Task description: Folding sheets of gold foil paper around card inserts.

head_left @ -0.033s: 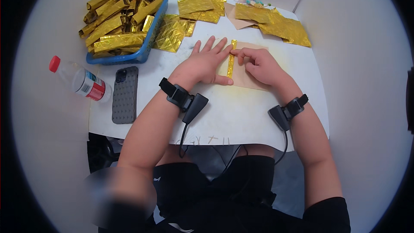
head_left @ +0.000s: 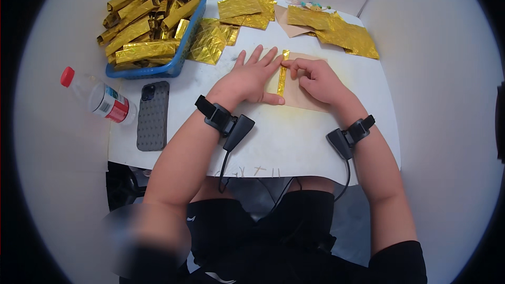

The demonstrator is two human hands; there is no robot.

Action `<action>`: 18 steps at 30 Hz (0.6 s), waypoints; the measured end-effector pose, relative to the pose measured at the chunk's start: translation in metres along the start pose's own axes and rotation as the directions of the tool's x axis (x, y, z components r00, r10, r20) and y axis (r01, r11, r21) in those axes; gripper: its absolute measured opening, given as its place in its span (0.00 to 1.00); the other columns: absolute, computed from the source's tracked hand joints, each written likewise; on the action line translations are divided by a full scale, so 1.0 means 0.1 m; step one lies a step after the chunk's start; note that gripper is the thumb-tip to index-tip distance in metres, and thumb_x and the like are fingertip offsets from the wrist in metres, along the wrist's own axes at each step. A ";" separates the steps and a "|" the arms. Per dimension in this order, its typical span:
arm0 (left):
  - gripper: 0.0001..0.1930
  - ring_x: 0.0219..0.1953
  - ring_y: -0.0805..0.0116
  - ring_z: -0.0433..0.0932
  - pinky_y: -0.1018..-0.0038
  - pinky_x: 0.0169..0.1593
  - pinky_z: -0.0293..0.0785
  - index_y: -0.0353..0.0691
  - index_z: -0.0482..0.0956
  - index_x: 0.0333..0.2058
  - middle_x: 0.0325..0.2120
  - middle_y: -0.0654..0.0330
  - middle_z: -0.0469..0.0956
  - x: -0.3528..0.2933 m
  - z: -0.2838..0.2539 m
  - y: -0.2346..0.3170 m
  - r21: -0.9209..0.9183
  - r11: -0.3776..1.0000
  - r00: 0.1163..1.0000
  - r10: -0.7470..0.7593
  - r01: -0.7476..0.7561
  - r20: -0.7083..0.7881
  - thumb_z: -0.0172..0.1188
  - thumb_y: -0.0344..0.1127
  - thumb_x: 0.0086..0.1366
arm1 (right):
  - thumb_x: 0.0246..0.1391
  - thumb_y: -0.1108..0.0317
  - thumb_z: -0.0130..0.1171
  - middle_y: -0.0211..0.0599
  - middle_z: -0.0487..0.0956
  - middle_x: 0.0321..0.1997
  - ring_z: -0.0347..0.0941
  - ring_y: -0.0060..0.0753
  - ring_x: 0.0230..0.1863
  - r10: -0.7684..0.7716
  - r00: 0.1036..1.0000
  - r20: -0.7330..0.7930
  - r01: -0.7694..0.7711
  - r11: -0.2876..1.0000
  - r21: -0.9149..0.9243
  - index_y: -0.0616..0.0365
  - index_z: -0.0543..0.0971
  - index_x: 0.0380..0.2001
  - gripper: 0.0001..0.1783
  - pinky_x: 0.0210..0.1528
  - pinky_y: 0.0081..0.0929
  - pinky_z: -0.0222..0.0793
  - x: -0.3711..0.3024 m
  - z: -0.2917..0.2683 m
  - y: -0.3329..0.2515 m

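Observation:
A sheet of gold-foil paper (head_left: pixel 305 99) lies on the table with its tan back up. Along its left part runs a narrow gold folded strip (head_left: pixel 281 81). My left hand (head_left: pixel 252 78) is spread flat over the sheet's left side, with the thumb at the strip's lower end and the index finger near its upper end. My right hand (head_left: pixel 318 79) rests on the sheet's right side, its fingers curled with nothing seen in them. The tip of its index finger touches the strip near the top, close to my left index finger.
A blue basket (head_left: pixel 197 26) heaped with folded gold paper tubes (head_left: pixel 142 34) stands at the far left. Gold sheets (head_left: pixel 208 42) lie beside it, with more gold sheets (head_left: pixel 347 34) at the far right. A phone (head_left: pixel 152 121) and a red-capped bottle (head_left: pixel 110 102) are at left. White walls enclose the table.

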State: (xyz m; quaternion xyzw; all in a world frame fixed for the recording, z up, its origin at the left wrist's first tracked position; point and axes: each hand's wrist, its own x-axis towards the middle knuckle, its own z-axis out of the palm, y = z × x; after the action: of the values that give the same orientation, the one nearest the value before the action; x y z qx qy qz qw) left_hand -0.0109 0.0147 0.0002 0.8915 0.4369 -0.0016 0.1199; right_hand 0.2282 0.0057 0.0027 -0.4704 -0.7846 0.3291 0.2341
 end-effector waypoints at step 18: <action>0.27 0.75 0.44 0.59 0.48 0.76 0.55 0.46 0.82 0.57 0.70 0.49 0.66 -0.11 -0.04 -0.13 -0.095 0.995 0.851 -0.035 -0.017 -0.523 0.73 0.38 0.58 | 0.54 0.69 0.61 0.46 0.80 0.63 0.77 0.55 0.58 -0.070 0.935 -0.347 -0.037 0.956 -0.291 0.55 0.78 0.53 0.21 0.60 0.41 0.74 -0.18 0.00 -0.14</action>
State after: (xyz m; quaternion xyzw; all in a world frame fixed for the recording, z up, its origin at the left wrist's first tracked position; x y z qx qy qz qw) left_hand -0.0285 0.0145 0.0021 0.8493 0.4568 0.2618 0.0390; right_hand 0.2284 -0.0155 0.0124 -0.5448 -0.7736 0.1171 0.3018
